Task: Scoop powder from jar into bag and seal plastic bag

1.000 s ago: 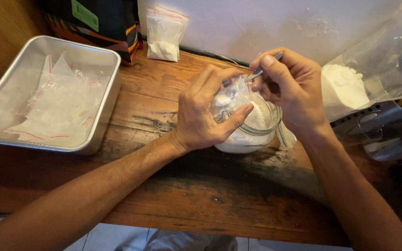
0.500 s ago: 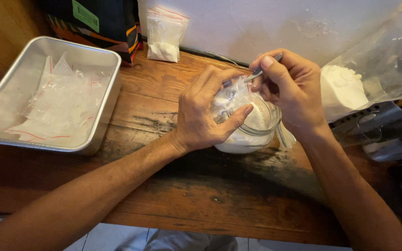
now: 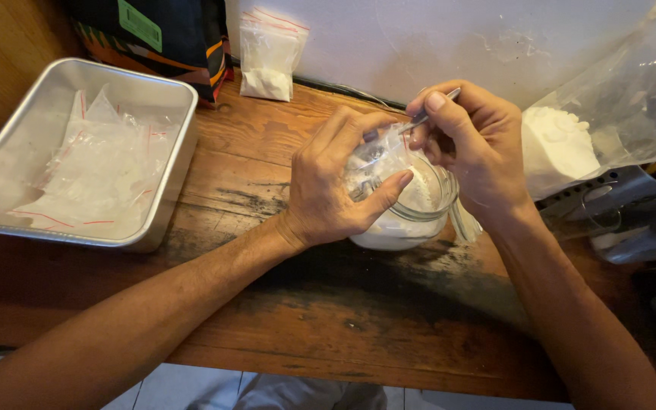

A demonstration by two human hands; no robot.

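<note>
Head view: left hand (image 3: 335,182) grips small clear bag (image 3: 377,156); right hand (image 3: 480,148) pinches metal spoon (image 3: 434,110).

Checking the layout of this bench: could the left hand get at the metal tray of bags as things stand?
Probably yes. The metal tray sits open on the left hand's side with bare wood between them, but that hand now grips a small plastic bag over the glass jar.
</note>
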